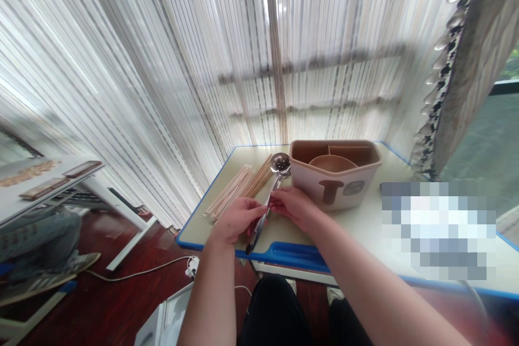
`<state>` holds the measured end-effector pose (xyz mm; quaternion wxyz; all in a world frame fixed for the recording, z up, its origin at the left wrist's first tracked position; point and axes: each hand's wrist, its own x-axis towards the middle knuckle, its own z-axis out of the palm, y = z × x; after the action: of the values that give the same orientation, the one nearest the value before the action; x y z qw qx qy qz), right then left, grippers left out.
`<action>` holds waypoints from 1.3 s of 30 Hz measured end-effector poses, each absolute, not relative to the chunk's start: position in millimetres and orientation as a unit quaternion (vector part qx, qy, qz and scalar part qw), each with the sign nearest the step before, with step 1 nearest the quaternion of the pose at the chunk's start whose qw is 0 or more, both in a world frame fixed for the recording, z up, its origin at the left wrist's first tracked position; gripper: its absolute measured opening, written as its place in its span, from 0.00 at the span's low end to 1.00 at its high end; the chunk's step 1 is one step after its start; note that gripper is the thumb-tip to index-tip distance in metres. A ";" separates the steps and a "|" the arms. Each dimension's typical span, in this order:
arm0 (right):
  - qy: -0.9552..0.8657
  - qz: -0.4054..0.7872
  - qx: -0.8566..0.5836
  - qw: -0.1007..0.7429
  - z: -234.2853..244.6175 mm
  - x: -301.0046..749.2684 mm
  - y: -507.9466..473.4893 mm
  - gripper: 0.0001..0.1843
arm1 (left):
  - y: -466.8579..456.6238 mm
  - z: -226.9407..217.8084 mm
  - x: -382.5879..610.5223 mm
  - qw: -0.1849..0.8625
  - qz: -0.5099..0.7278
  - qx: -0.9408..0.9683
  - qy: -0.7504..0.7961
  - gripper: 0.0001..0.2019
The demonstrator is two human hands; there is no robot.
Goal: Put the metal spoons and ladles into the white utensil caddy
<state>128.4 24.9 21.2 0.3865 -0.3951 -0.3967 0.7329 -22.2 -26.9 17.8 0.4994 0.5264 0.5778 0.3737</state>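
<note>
A steel ladle point(279, 166) lies on the small blue-edged table point(365, 227), its round bowl up by the bin and its handle running down toward the front edge. My left hand point(237, 219) is closed on the lower handle. My right hand point(292, 205) pinches the handle a little higher up. A bundle of wooden chopsticks point(239, 186) lies just left of the ladle. To the right stands a beige divided cutlery bin point(336, 173) with a brown bowl-shaped insert inside.
Striped curtains hang behind the table. A white desk point(48, 184) with wooden items stands at the left, with another person's legs under it. A white cable and a white box lie on the red floor. A blurred patch covers the table's right part.
</note>
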 end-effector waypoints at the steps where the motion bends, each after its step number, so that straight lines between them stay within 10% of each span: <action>1: -0.396 0.731 -0.397 0.388 21.6 128.4 24.5 0.08 | -27.4 19.0 -22.6 0.506 0.375 0.523 0.574 0.18; 39: -0.487 0.665 -0.396 0.406 8.1 126.4 31.0 0.03 | -29.6 13.1 -29.3 0.469 0.434 0.487 0.596 0.18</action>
<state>126.4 31.0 8.1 0.4055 -0.3962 -0.4868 0.6645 -29.3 -29.6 13.1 0.4688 0.4866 0.5958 0.4342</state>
